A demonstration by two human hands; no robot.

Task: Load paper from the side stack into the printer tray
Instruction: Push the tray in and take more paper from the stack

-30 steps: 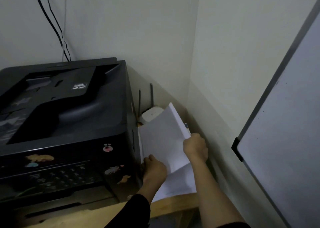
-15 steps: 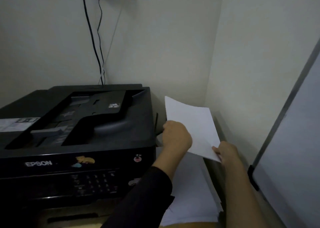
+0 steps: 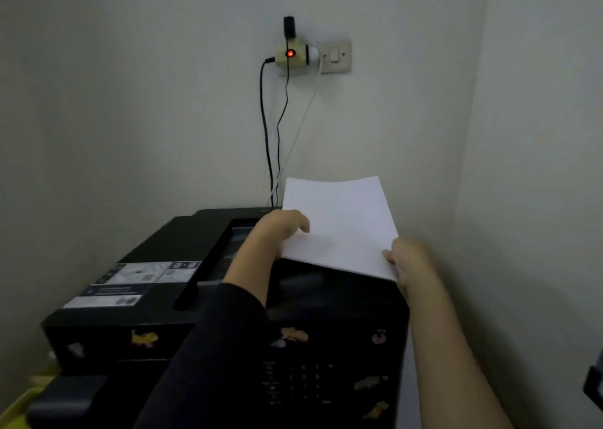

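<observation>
A thin sheaf of white paper (image 3: 342,223) is held in the air above the rear right of the black printer (image 3: 156,301). My left hand (image 3: 280,229) grips its left edge, with the fingers curled over the top. My right hand (image 3: 408,259) pinches its near right corner. The paper tilts up toward the back wall. The printer's top feeder cover (image 3: 202,259) lies under my left forearm. The side stack and the printer tray are out of sight.
A wall socket with an adapter and a red light (image 3: 290,53) sits high on the back wall, and cables (image 3: 270,141) hang down behind the printer. The right wall (image 3: 522,200) stands close beside the printer. Stickers dot the printer's front panel (image 3: 326,379).
Both hands have lifted the paper from beside the printer up and leftward over its rear top. The view has tilted up, so the side stack has dropped out of sight.
</observation>
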